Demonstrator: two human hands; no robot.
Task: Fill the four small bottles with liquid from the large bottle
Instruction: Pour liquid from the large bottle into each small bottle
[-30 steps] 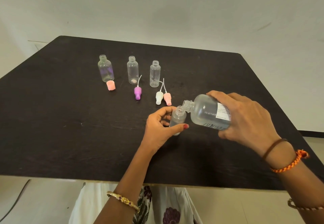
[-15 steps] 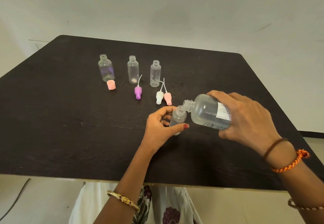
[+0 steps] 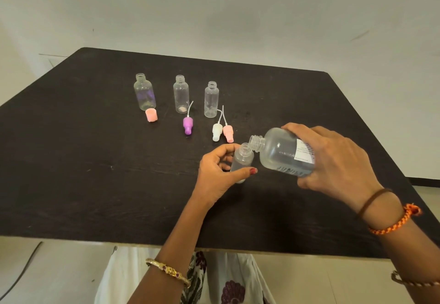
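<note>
Fingers of left hand curling round small bottle just above worktop; right hand gripping large bottle, tilting, its mouth touching small bottle's rim. Three open bottles standing farther back.

Right hand tips the large bottle, mouth touching the small bottle gripped by the left hand; three open bottles stand upright on the counter
</note>
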